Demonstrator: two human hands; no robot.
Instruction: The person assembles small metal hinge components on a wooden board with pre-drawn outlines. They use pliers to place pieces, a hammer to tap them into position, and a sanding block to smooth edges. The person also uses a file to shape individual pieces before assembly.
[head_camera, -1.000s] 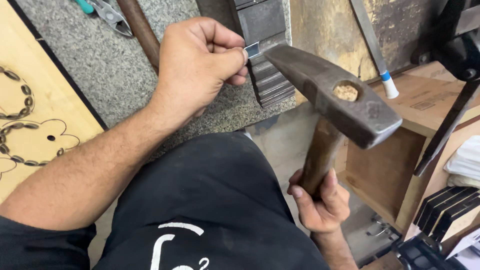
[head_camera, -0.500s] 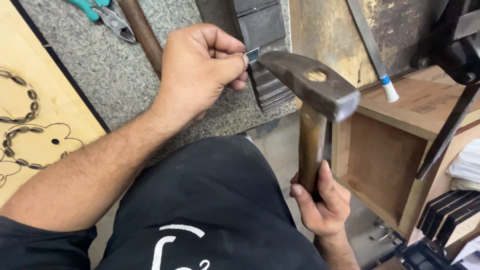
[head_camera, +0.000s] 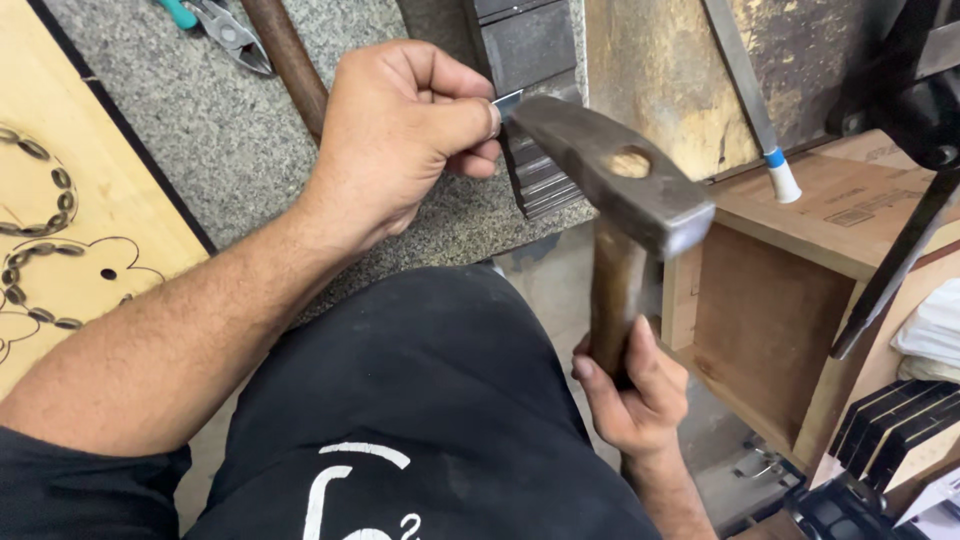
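Note:
My left hand pinches a small thin metal strip between thumb and fingers, held against a dark steel block at the edge of the granite bench. My right hand grips the wooden handle of a steel hammer. The narrow end of the hammer head rests right at the metal strip, beside my left thumb. The handle points down toward my lap.
A plywood board with cut shapes and metal rings lies at the left on the granite bench top. Teal-handled pliers and a wooden handle lie at the back. An open wooden box and a file with a white tip are at the right.
The hammer head has swung down from the right and turned upright, so its narrow end now meets the strip. My left hand has kept its pinch.

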